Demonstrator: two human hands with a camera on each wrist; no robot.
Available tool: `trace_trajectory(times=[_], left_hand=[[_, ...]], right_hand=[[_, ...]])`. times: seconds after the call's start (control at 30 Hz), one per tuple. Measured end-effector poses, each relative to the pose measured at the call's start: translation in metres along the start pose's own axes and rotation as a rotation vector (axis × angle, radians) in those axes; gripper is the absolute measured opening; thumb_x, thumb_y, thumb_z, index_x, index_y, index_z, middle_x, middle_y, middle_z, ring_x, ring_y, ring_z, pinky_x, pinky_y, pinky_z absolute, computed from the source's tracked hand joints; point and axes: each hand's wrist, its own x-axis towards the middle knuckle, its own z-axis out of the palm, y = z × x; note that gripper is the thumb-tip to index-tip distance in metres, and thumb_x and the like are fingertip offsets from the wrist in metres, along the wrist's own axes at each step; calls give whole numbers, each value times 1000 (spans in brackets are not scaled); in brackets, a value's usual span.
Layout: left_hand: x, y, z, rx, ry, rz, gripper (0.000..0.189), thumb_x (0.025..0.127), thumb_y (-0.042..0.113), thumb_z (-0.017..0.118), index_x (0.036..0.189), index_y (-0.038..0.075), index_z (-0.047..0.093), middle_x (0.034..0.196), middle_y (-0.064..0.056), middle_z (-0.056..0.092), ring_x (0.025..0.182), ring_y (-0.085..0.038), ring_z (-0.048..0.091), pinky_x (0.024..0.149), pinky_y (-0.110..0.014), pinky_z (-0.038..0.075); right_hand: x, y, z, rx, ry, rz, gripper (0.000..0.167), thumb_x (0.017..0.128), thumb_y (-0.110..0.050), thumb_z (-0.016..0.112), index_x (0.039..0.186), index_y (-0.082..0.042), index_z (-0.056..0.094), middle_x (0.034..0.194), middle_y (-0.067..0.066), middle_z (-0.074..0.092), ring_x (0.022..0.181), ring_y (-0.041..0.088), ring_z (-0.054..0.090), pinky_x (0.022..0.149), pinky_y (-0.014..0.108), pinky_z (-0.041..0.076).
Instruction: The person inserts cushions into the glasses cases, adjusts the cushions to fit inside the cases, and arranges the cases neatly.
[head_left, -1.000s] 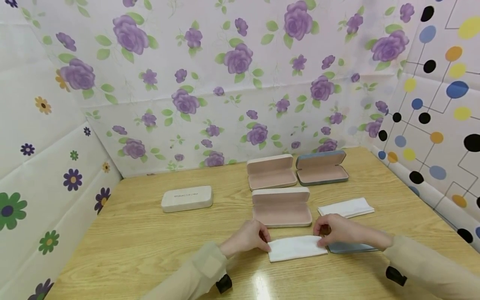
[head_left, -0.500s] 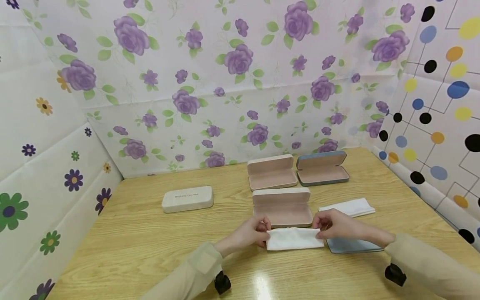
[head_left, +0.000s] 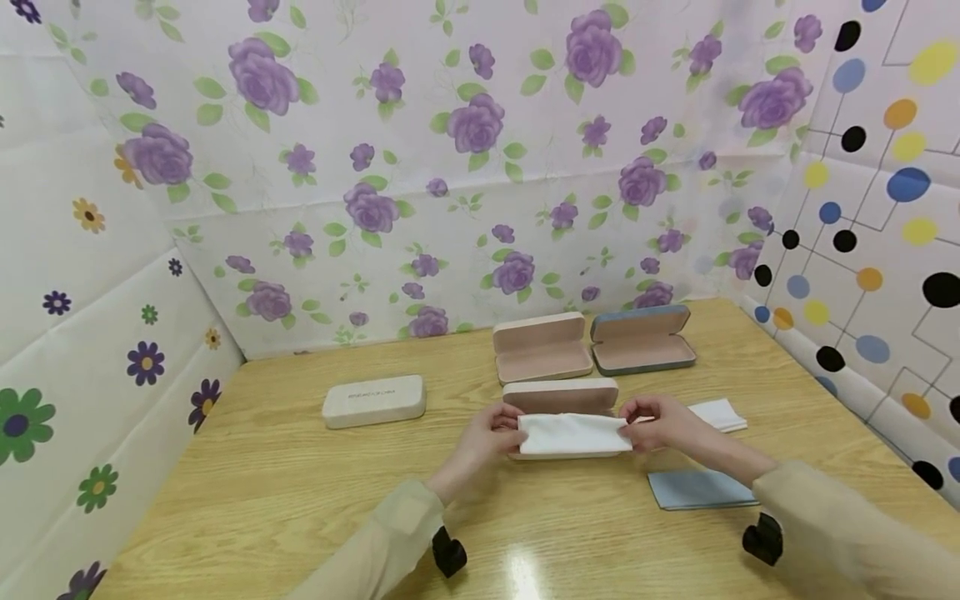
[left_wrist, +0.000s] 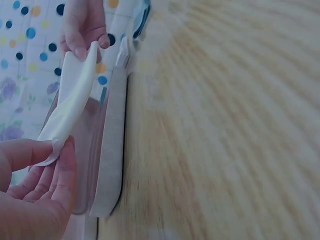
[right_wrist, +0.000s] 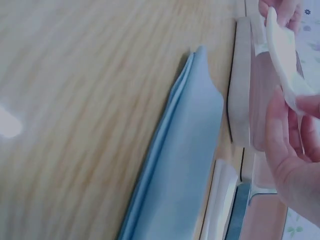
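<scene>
At the worktop (head_left: 360,500), over the near open case (head_left: 561,397): probably at the step of laying in the folded white cloth (head_left: 574,435), held above the case's base, not yet resting there. Next, likely needing to lower it level, fit it inside and let go. Pinching one short end with the left grip (head_left: 483,442), the other with the right grip (head_left: 666,427), closed to the fabric's thickness.
</scene>
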Motion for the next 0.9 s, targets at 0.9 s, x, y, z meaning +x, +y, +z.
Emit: trace_trajectory(times=[0.9], left_hand=[[9, -4, -8, 48, 152, -95, 26, 75, -10, 66, 98, -16, 57, 86, -22, 59, 66, -14, 56, 63, -31, 52]], right_hand=[[18, 2, 22, 8, 198, -2, 23, 81, -3, 65, 95, 11, 53, 77, 11, 56, 62, 21, 56, 57, 33, 50]])
